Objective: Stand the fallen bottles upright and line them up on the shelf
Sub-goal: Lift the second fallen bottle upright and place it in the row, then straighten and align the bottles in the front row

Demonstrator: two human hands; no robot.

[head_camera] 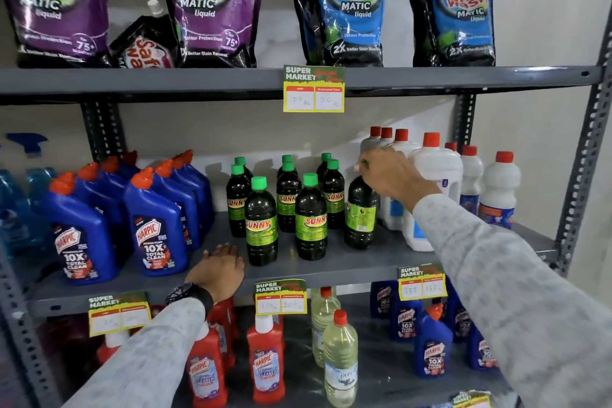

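Several dark bottles with green caps and green SUNNY labels (pixel 311 219) stand upright in rows on the grey middle shelf (pixel 331 270). My right hand (pixel 394 176) grips the top of the rightmost dark bottle (pixel 361 212), which stands upright with its cap hidden under my fingers. Its label faces away to the right. My left hand (pixel 218 270) rests flat on the shelf's front edge, left of the nearest SUNNY bottle (pixel 261 225), holding nothing.
Blue Harpic bottles (pixel 155 225) stand left of the green ones, white bottles with red caps (pixel 437 176) to the right. Detergent pouches (pixel 351 7) fill the shelf above. Red, clear and blue bottles sit on the shelf below. Price tags (pixel 280 297) hang on the shelf edges.
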